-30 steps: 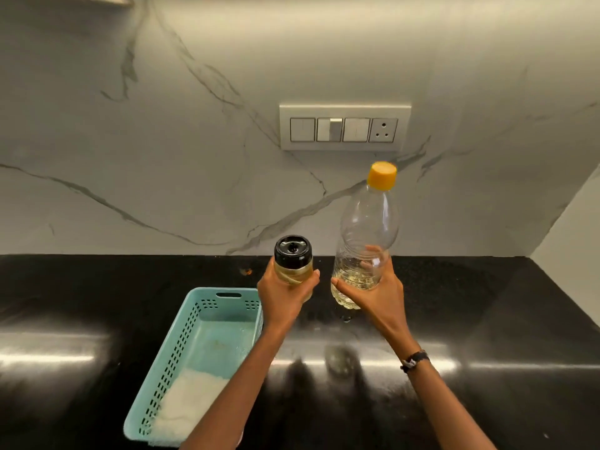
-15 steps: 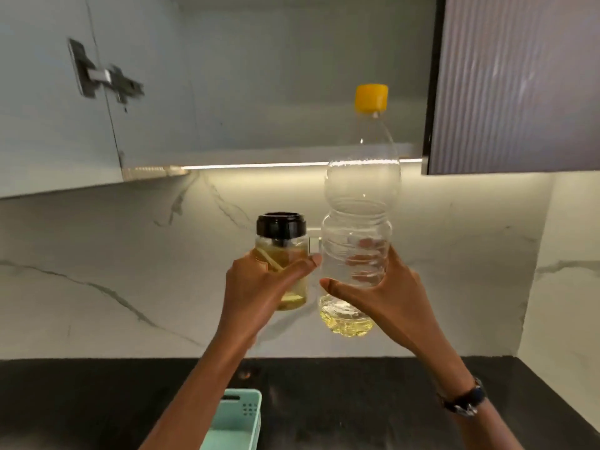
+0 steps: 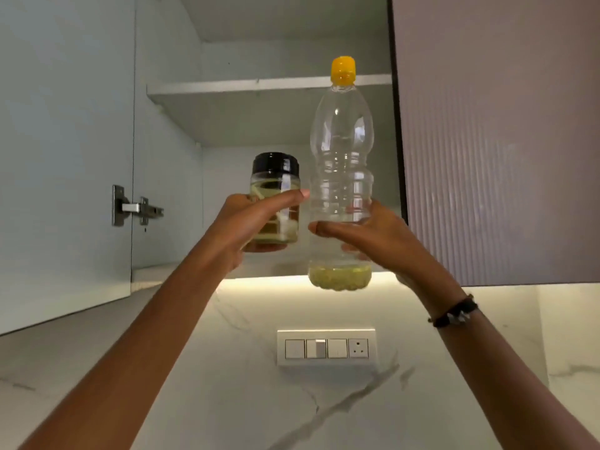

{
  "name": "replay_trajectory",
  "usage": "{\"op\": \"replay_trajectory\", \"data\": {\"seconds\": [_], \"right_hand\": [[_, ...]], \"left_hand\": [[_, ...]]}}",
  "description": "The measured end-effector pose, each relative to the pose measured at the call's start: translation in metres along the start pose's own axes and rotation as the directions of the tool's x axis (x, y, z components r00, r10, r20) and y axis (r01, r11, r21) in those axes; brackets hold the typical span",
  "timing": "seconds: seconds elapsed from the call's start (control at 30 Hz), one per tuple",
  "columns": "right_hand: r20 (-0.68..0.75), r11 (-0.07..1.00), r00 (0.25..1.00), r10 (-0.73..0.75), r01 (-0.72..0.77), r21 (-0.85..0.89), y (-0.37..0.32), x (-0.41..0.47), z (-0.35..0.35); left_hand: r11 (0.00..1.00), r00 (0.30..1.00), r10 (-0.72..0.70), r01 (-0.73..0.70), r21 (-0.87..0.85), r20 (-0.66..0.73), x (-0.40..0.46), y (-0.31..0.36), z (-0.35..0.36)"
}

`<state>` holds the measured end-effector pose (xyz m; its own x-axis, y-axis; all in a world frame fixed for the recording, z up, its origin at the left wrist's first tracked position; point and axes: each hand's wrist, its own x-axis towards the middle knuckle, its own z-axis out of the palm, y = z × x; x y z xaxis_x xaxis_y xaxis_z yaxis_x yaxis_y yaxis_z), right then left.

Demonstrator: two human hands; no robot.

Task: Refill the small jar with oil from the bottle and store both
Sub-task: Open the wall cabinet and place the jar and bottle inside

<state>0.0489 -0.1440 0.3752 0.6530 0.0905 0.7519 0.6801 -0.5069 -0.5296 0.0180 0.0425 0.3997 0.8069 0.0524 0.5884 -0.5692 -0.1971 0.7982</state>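
From my head camera, my left hand (image 3: pixel 246 222) wraps its fingers and thumb round the lower half of the one small jar (image 3: pixel 275 198), black lid on, upright. My right hand (image 3: pixel 367 233) grips the one bottle (image 3: pixel 341 164) round its ribbed waist, yellow cap up, a little oil at its base. Both hang before the open cabinet (image 3: pixel 168 131), just beside each other, under one bare shelf (image 3: pixel 259 87); a closed door (image 3: pixel 493 141) bounds the right.
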Motion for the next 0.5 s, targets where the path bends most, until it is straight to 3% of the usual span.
{"op": "replay_trajectory", "data": {"seconds": [0.17, 0.5], "right_hand": [[0.005, 0.994, 0.998, -0.064, 0.064, -0.092, -0.009, 0.047, 0.003], [0.075, 0.986, 0.985, 0.157, -0.153, -0.065, 0.025, 0.101, 0.041]], "left_hand": [[0.999, 1.000, -0.022, 0.022, -0.039, -0.006, 0.038, 0.010, -0.001], [0.994, 0.992, -0.113, 0.112, -0.015, -0.058, 0.095, -0.043, -0.008]]}}
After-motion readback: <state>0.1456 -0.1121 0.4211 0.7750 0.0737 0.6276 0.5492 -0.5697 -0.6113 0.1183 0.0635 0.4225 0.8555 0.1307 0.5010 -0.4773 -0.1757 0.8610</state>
